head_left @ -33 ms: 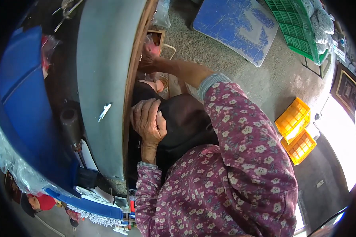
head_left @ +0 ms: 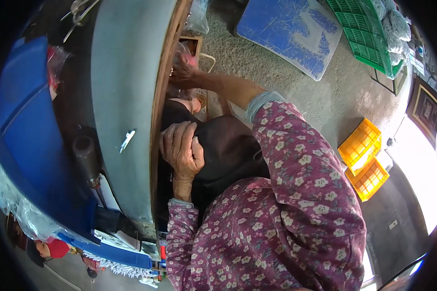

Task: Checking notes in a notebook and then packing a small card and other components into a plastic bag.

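From the head camera, your left hand (head_left: 182, 148) lies bent over the top of a dark, almost black cloth bundle (head_left: 228, 150), fingers curled down across its near edge and pressing on it just beside the wooden rim of the grey table (head_left: 124, 87); it looks like a grasp on the cloth, though the fingertips are partly hidden. Your right hand (head_left: 184, 72) is stretched far forward along that same wooden edge, its fingers pinched around a crumpled clear plastic bag (head_left: 185, 54) with something pink inside; the grip is closed on the bag. The dark bundle sits between your floral purple sleeve (head_left: 296, 194) and the table edge, resting against your lap. On the table lies a small pale scrap (head_left: 127, 139), and left of it stands a dark cylinder (head_left: 84, 155) against a blue surface (head_left: 24, 121). On the concrete floor to your right lie a scratched blue board (head_left: 289, 31), a green crate (head_left: 366, 34) and two yellow crates (head_left: 364, 157), well apart from your hands.
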A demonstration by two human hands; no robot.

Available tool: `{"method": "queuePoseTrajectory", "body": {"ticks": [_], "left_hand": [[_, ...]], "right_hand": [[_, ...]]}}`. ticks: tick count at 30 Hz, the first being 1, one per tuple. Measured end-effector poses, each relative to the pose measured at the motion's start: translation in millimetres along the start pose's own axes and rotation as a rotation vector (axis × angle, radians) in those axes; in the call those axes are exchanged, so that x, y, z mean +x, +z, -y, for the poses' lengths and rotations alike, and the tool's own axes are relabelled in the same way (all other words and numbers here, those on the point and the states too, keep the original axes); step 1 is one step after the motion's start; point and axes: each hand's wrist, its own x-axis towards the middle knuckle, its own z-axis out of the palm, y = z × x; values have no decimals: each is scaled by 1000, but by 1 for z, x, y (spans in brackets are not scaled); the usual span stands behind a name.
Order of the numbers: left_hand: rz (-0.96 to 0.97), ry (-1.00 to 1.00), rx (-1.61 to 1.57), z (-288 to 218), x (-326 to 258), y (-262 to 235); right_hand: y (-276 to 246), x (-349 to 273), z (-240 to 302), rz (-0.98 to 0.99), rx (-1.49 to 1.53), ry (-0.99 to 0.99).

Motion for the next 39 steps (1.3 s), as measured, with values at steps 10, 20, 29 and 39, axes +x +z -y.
{"method": "queuePoseTrajectory", "body": {"ticks": [10,20,29,39], "left_hand": [[41,41,-10,-20,14,6],[34,24,-69,-16,14,12],[14,52,-86,-11,13,4],[-1,73,-28,-8,7,0]], "right_hand": [[16,-30,-12,80,-137,92],[62,44,-30,476,61,241],[20,26,-55,44,265,48],[-79,-1,34,-247,549,215]]}}
